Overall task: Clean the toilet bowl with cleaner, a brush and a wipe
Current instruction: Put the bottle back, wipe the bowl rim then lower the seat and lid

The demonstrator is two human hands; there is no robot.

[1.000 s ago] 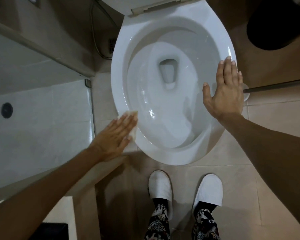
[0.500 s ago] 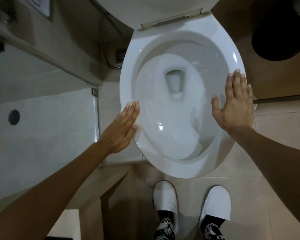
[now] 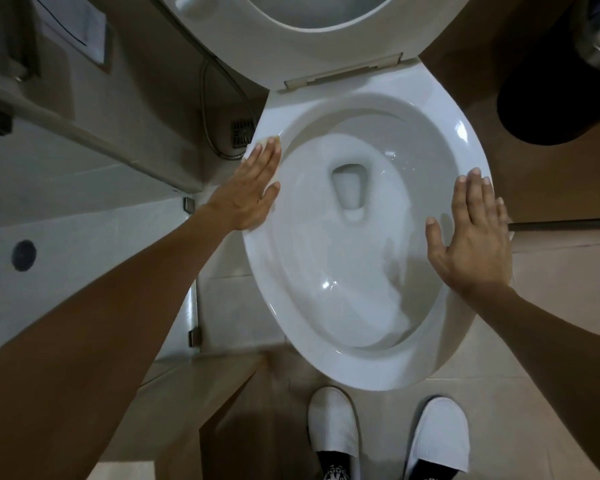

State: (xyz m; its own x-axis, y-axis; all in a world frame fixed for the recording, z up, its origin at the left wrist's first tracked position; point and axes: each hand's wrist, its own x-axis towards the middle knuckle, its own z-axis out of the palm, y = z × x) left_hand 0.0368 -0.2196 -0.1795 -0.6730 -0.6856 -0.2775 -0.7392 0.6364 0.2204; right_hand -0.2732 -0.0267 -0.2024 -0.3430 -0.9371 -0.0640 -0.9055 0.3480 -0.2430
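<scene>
The white toilet bowl (image 3: 361, 372) fills the middle of the view, its seat and lid (image 3: 291, 53) raised at the top. My left hand (image 3: 253, 188) lies flat on the bowl's left rim with straight fingers, pressing a pale wipe (image 3: 270, 140) whose edge shows past my fingertips. My right hand (image 3: 473, 237) rests flat and spread on the right rim, holding nothing. Water sits in the bowl around the drain hole (image 3: 350, 187). No brush head or cleaner bottle is in sight.
A dark bin (image 3: 561, 84) stands at the upper right. A thin dark rod (image 3: 565, 224) runs out from under my right hand. A hose (image 3: 210, 109) and floor drain (image 3: 241, 133) lie left of the bowl, beside a glass shower partition (image 3: 193, 268). My white slippers (image 3: 333, 424) are below.
My left hand has slid the wipe along the left rim from its near part toward the hinge end. My right hand has stayed flat on the right rim. The camera has tilted up.
</scene>
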